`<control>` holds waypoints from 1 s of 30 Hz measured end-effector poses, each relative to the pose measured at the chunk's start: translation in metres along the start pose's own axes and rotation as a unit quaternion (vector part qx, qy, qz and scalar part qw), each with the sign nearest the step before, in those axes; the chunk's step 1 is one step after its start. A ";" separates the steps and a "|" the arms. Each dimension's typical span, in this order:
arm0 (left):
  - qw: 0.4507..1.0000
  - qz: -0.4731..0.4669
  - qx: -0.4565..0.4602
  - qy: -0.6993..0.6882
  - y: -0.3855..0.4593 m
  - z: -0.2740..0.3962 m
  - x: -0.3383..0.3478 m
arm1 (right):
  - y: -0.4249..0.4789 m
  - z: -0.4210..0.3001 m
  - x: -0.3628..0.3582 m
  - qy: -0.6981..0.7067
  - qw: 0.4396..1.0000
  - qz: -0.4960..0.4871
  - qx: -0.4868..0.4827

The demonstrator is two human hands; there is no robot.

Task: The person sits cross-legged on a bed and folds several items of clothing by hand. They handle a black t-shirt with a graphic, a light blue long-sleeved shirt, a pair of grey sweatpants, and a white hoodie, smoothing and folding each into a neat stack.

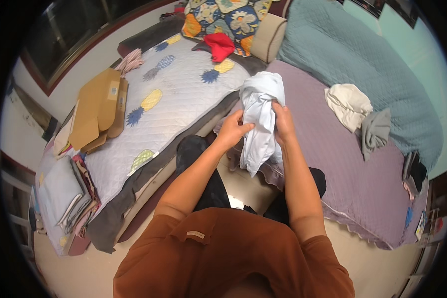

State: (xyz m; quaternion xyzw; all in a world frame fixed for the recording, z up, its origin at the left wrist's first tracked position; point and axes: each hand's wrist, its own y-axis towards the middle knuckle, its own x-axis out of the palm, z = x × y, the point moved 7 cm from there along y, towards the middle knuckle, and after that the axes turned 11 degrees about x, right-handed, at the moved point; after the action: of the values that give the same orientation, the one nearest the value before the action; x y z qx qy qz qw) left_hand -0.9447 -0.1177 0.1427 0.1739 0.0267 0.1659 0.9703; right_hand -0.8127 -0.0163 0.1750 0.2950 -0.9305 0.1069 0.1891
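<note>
Between my hands hangs a bunched light blue cloth garment (pixel 260 123), its lower end dangling over my lap. My left hand (pixel 234 130) grips its left side, thumb lying across the fabric. On the opposite side my right hand (pixel 284 121) holds it, with the fingers partly hidden behind the folds. Which part of the garment is which cannot be told. Past it, the corner where the two sofa seats meet lies under a white quilted cover with pineapple prints (pixel 178 97) on the left and a mauve quilted cover (pixel 320 149) on the right.
A cardboard box (pixel 97 108) and a stack of folded cloths (pixel 65 193) lie on the left seat. Toward the back are a red cloth (pixel 220 46) and a striped cloth (pixel 130 61). Cream (pixel 348 104) and grey (pixel 376 130) cloths lie rightward, by a teal quilted cover (pixel 342 52).
</note>
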 end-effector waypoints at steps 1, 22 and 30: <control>0.999 0.013 0.005 0.039 -0.002 -0.001 -0.016 | 0.006 -0.001 0.006 -0.036 0.999 0.019 -0.030; 0.886 0.110 0.225 0.389 -0.015 0.121 -0.226 | 0.077 -0.008 0.138 -0.343 0.915 0.041 -0.210; 0.708 0.262 0.359 0.549 -0.063 0.195 -0.286 | 0.060 -0.016 0.214 -0.433 0.823 0.024 -0.366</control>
State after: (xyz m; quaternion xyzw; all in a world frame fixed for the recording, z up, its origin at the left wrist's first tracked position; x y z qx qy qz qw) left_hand -1.1735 -0.3320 0.3025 0.3876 0.5653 0.4580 0.5662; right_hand -1.0047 -0.0719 0.2733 0.1973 -0.8943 -0.3758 -0.1418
